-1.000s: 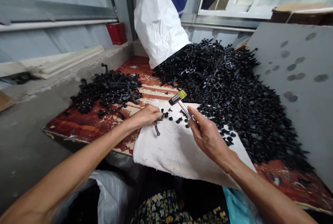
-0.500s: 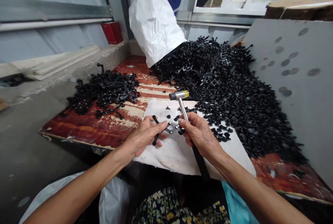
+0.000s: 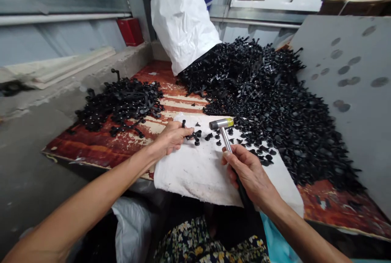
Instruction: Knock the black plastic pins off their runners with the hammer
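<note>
My left hand (image 3: 172, 137) pinches a black jointed part (image 3: 195, 136) with round feet, over the left side of a white cloth (image 3: 195, 177). My right hand (image 3: 247, 169) is wrapped round the handle of a small hammer (image 3: 222, 124), which has a silver shaft and a head with one dark end and one yellow end. The hammer head hangs above the cloth, to the right of the jointed part. Several small black round-headed pieces (image 3: 218, 142) lie on the cloth between the hands and beyond them.
A large heap of black parts (image 3: 269, 91) covers the right and back of the worn red table (image 3: 100, 151). At the left is a smaller pile of jointed parts (image 3: 122, 102). A white sack (image 3: 183, 18) stands behind, and a grey panel (image 3: 330, 63) leans at the right.
My hands have moved apart. The jointed part has turned and shifted slightly up and left with my left hand, while my right hand and the hammer have moved right and down.
</note>
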`<move>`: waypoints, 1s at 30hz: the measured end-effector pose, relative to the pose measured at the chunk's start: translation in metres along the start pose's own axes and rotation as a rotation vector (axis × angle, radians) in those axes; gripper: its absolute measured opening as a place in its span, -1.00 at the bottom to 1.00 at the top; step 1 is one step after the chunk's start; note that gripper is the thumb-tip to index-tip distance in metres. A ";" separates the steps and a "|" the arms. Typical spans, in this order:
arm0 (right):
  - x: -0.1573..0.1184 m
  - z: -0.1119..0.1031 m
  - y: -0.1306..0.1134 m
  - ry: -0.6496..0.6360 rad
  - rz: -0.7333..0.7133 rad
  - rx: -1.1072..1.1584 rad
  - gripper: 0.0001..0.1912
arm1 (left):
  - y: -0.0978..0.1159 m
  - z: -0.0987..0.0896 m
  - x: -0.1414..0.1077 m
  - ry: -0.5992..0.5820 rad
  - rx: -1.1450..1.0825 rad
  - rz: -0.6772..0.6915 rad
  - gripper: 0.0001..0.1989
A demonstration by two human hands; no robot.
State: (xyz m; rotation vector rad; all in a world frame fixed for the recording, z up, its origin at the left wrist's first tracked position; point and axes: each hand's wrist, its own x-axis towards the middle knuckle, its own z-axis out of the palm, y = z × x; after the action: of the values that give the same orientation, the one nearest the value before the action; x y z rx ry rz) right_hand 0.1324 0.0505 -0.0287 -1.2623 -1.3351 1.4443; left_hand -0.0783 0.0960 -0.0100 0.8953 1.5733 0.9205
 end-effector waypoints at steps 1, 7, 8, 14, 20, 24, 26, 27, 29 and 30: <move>-0.001 -0.001 0.002 0.004 0.011 0.027 -0.64 | 0.001 0.001 0.003 0.009 0.013 0.004 -0.72; 0.000 -0.001 0.004 0.014 0.059 0.124 -0.64 | 0.001 0.003 0.013 0.009 0.047 -0.013 -0.70; 0.000 -0.001 0.004 0.015 0.065 0.132 -0.63 | 0.001 0.003 0.013 0.003 0.050 -0.017 -0.72; 0.001 -0.002 0.004 0.014 0.078 0.168 -0.61 | 0.005 0.007 0.014 0.023 0.024 -0.079 -0.67; 0.000 -0.003 0.006 0.004 0.074 0.152 -0.62 | 0.007 0.009 0.011 0.025 0.011 -0.097 -0.66; -0.001 -0.004 0.007 0.000 0.065 0.148 -0.64 | 0.004 0.008 0.012 0.027 0.025 -0.087 -0.67; 0.000 -0.004 0.007 0.001 0.062 0.142 -0.65 | 0.002 0.007 0.014 0.018 0.033 -0.075 -0.68; 0.000 -0.004 0.007 0.000 0.061 0.139 -0.65 | 0.001 0.007 0.014 0.012 0.037 -0.068 -0.68; 0.000 -0.004 0.006 -0.006 0.058 0.140 -0.65 | 0.001 0.007 0.015 0.007 0.043 -0.058 -0.67; 0.000 -0.004 0.006 -0.011 0.055 0.141 -0.64 | 0.001 0.007 0.015 0.011 0.046 -0.054 -0.67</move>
State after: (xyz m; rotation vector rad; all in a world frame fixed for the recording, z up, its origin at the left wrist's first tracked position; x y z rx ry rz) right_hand 0.1370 0.0506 -0.0346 -1.2092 -1.1913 1.5574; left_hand -0.0738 0.1102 -0.0163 0.8766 1.6265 0.8555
